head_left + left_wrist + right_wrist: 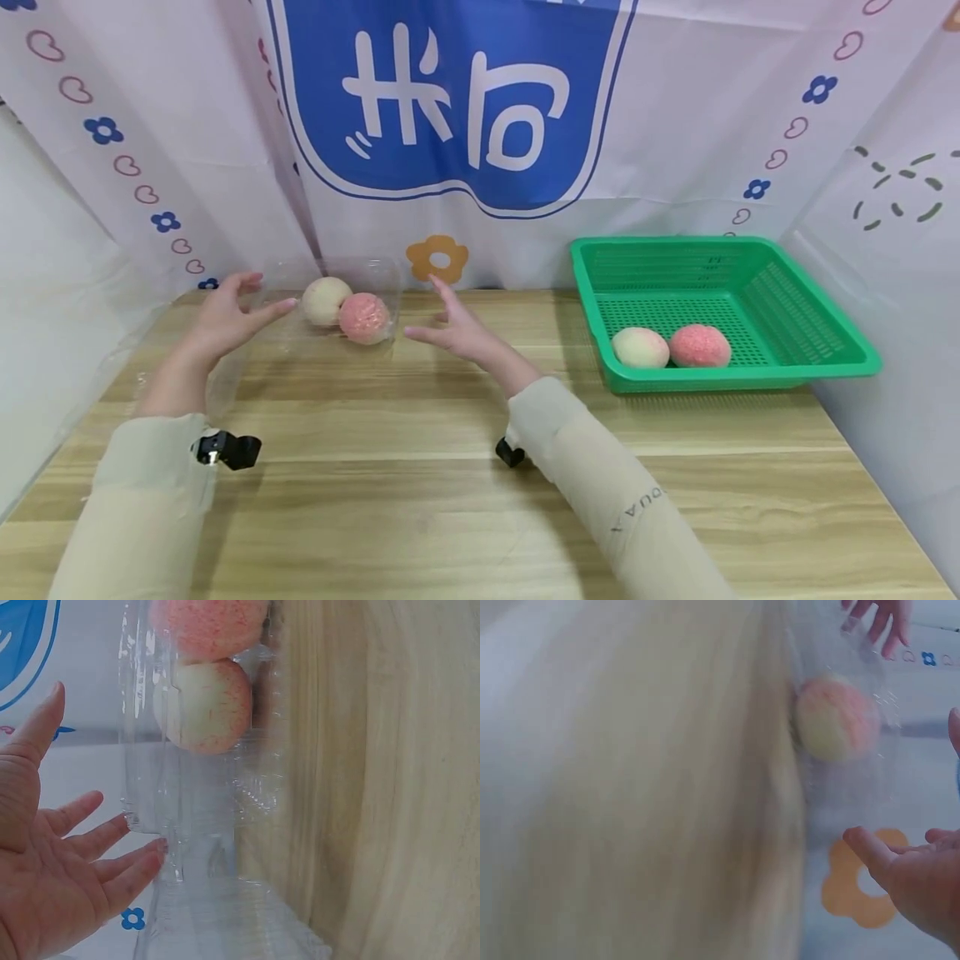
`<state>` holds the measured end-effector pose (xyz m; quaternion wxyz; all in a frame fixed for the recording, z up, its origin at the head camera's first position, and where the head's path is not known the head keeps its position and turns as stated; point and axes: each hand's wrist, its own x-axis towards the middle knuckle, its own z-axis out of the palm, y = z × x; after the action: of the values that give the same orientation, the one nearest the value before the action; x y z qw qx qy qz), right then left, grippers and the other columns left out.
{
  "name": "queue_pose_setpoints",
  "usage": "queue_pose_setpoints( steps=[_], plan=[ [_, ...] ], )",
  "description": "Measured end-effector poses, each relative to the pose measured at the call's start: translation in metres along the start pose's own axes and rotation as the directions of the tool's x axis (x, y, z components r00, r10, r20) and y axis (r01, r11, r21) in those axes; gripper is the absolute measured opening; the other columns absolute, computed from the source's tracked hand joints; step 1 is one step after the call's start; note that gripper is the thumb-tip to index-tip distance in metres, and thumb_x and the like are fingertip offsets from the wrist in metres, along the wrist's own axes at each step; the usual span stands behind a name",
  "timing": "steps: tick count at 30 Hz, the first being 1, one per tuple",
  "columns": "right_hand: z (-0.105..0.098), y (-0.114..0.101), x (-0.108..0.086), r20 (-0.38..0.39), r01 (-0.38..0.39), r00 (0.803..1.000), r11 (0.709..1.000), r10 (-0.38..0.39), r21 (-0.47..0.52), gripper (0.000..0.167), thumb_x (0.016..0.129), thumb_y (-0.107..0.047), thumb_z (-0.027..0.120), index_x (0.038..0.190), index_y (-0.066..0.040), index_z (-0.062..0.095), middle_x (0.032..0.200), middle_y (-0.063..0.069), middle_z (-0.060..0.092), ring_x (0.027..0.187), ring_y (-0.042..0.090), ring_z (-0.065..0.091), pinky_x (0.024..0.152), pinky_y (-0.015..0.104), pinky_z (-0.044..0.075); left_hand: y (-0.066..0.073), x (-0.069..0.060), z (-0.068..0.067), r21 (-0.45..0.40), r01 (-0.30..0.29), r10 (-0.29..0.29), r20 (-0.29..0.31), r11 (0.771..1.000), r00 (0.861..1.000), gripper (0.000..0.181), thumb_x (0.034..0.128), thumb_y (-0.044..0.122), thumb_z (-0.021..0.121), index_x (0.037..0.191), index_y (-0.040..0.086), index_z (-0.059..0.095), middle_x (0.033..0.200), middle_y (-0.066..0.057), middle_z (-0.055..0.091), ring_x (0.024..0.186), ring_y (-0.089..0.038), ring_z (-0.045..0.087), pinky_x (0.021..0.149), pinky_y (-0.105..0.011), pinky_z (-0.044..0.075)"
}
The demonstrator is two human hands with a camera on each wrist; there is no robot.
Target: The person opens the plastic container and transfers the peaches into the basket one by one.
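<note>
Bench (pixel 375 500) runs past the head view's lower edge. Green basket (pixel 840 321) stands right. Clear container (pixel 146 780), outline hard to trace, sits at the back left. Left hand (pixel 225 321), spread, is at its left end, contact unclear; right hand (pixel 461 329), also spread, is near the other end. Inside, pink peach (pixel 365 319) partly covers pale peach (pixel 322 300); the basket's near rim hides the undersides of two more peaches (pixel 700 346).

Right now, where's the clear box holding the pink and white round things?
In the head view, the clear box sits left of centre, toward the back of the wooden table, between the left hand and the right hand.
</note>
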<state>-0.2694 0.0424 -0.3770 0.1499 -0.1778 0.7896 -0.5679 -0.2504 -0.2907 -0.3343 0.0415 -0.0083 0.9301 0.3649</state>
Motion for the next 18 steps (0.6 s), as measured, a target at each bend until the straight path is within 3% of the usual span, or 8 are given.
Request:
queue_pose_setpoints(
  steps=[5,11,18],
  plan=[
    [0.02,0.007,0.012,-0.019,-0.023,1.0,0.996,0.025,0.082,0.098,0.09,-0.026,0.075,0.16,-0.024,0.006,0.166,0.016,0.014,0.14,0.044,0.041,0.108,0.052,0.045,-0.003,0.003,-0.001,0.037,0.017,-0.018,0.015,0.999,1.0,0.11,0.091,0.064,0.057,0.156,-0.004,0.001,0.16,-0.033,0.01,0.142,-0.057,0.017,0.111,-0.071,0.022],
    [0.04,0.007,0.021,-0.014,-0.021,1.0,0.987,0.023,0.16,0.096,0.092,-0.02,0.071,0.161,-0.021,0.004,0.165,0.021,0.014,0.144,0.045,0.034,0.116,0.049,0.036,-0.005,0.005,-0.002,0.048,0.029,-0.031,0.05,0.998,0.998,0.108,0.0932,0.061,0.056,0.155,-0.007,-0.001,0.159,-0.036,0.008,0.143,-0.058,0.016,0.112,-0.071,0.023],
    [0.06,0.003,0.025,0.009,-0.044,0.999,0.986,0.043,0.161,0.101,0.091,-0.02,0.073,0.161,-0.021,0.001,0.168,0.011,0.009,0.151,0.033,0.024,0.122,0.046,0.027,-0.005,0.009,0.001,0.018,0.048,-0.05,0.089,0.999,0.995,0.108,0.093,0.056,0.061,0.156,-0.004,-0.004,0.16,-0.036,0.002,0.144,-0.059,0.012,0.113,-0.07,0.021]
  ],
)
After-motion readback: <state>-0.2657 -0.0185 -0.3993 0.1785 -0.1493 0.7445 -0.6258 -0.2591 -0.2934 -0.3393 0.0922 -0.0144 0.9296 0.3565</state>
